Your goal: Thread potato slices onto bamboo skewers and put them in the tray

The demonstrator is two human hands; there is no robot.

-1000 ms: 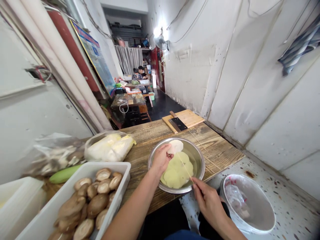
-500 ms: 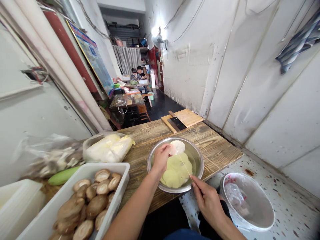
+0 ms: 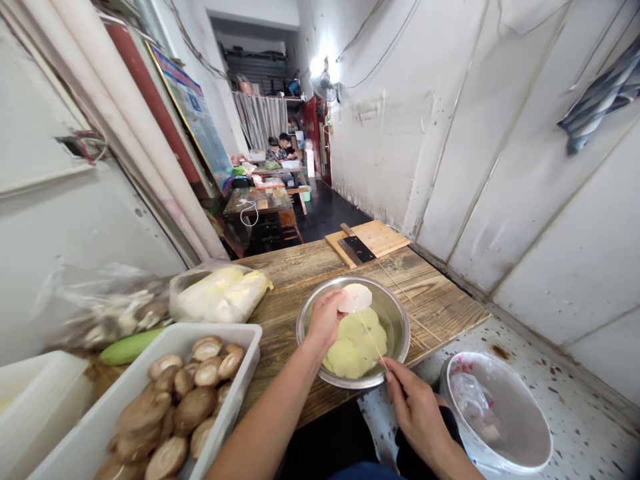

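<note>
Wooden table (image 3: 295, 267) beside white wall (image 3: 380, 147); hands (image 3: 325, 319) (image 3: 414, 395) grip pale slice (image 3: 359, 296) (left), skewer (image 3: 371, 338) (right).

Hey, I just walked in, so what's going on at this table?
A person is working over a metal bowl of pale yellow round slices. The left hand holds up a thin whitish slice, and the right hand holds a thin skewer, its far end at the slice's lower edge; whether it has pierced it, I can't tell. Behind the bowl, a cleaver lies on a cutting board.
</note>
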